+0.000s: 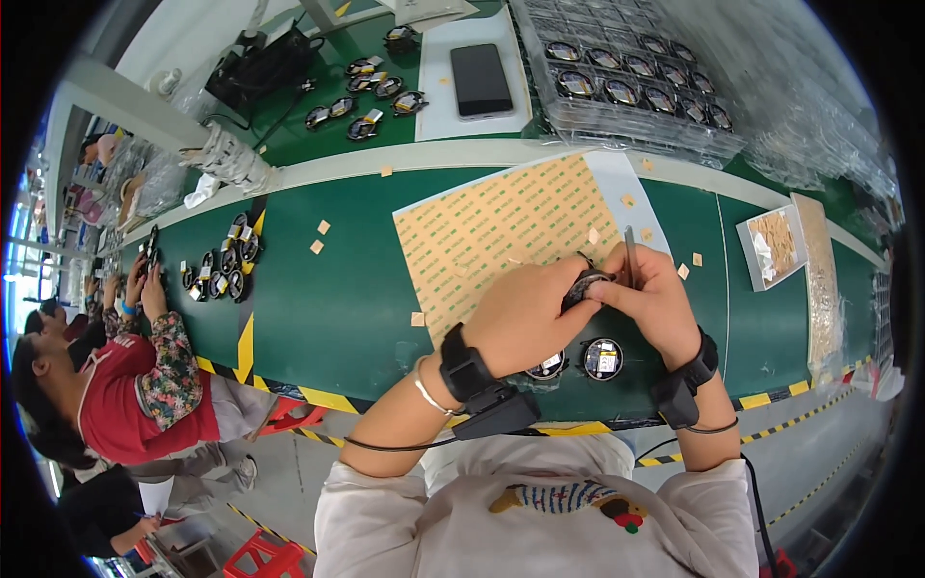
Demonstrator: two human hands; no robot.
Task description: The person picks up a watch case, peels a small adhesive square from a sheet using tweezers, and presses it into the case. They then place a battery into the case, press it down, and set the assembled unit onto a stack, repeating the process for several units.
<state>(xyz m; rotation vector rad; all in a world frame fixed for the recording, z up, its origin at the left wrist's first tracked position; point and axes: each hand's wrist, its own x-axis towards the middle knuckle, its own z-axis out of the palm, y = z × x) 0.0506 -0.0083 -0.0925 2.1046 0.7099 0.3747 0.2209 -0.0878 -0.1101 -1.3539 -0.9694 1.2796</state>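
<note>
Close over the bench, my left hand (525, 306) is closed on a small round black electronic part (584, 287), tilted between thumb and fingers. My right hand (657, 303) grips a pair of metal tweezers (630, 250) that points away from me, while its thumb and a fingertip press at the edge of the same part. The side of the part facing away is hidden by my fingers. Just below my hands lie two more parts, one round with a pale label (603, 359) and one partly covered by my left wrist (549, 365). A tan sticker sheet with green print (491, 246) reaches under my left hand.
Loose tan squares (323, 227) dot the green bench (328, 299). A cluster of round parts (227, 260) sits left, with a co-worker (135, 385) beyond. Behind are a phone (482, 79) and stacked clear trays (636, 96). A small white box (761, 275) stands right.
</note>
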